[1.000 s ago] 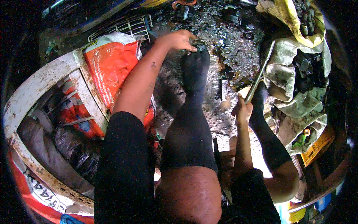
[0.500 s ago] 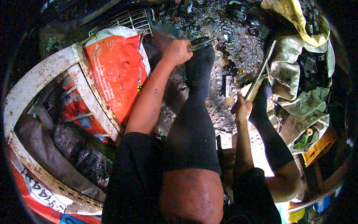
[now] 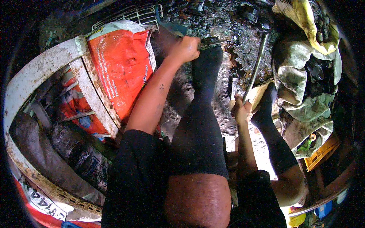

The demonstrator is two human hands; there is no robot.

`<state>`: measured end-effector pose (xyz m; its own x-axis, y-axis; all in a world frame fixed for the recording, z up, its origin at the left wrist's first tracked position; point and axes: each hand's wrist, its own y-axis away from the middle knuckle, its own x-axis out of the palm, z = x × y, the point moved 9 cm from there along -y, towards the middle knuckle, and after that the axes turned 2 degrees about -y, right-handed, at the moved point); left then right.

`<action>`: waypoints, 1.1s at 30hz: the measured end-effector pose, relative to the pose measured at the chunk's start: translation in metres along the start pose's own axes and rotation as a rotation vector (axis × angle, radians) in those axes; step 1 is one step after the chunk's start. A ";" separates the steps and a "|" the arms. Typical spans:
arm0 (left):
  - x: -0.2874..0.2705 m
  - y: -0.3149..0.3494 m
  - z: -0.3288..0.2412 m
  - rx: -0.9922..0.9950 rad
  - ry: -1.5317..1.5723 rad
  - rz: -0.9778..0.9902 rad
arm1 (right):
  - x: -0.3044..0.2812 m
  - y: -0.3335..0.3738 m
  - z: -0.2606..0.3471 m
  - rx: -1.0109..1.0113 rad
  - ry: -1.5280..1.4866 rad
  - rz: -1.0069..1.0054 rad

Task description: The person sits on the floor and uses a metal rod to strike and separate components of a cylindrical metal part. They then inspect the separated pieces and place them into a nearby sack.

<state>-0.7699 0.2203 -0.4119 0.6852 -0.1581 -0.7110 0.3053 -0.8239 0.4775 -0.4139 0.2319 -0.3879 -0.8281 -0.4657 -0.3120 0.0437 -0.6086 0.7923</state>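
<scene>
Rod (image 3: 257,62) swings toward twelve o'clock | right hand (image 3: 242,110) grips it | left hand (image 3: 188,49) holds dark piece (image 3: 210,41) | loose hold might drop either

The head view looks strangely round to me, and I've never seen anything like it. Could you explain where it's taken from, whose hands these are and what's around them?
There's no robot here: these are a person's own bare hands. The view comes from the left of two wide fisheye cameras worn on the head, looking down, so straight edges bend near the rim.

The left hand grips a dark, narrow object, too unclear to identify. The right hand holds a long metal rod. The person's legs, in dark coverings, reach forward over dark ground that glistens as if wet.

To the left are an orange-red sack and a worn white frame with rusty patches; to the right is a crumpled, dirty pale sack.
</scene>
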 end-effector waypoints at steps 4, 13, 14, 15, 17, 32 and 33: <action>0.006 -0.001 0.011 -0.049 -0.030 -0.003 | 0.005 -0.003 -0.007 -0.017 0.150 0.042; 0.013 -0.009 0.008 0.058 -0.003 0.029 | 0.034 0.013 0.041 -0.200 0.416 0.025; 0.015 -0.010 0.006 0.078 -0.018 0.037 | 0.035 0.016 0.049 -0.246 0.328 0.042; 0.016 -0.012 0.005 0.099 -0.033 0.046 | 0.036 0.018 0.057 -0.291 0.240 0.060; 0.020 -0.017 0.010 0.054 -0.017 0.078 | 0.040 0.033 0.088 -0.456 0.108 0.068; 0.027 -0.023 0.004 0.103 -0.236 0.343 | -0.033 0.002 0.091 -0.259 -0.350 -0.189; 0.036 -0.029 0.024 0.022 -0.187 0.276 | -0.044 -0.003 0.111 -0.426 -0.481 -0.199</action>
<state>-0.7704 0.2257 -0.4640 0.6062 -0.4721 -0.6401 0.1093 -0.7478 0.6549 -0.4391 0.3251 -0.3181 -0.9956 -0.0404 -0.0844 -0.0005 -0.8996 0.4368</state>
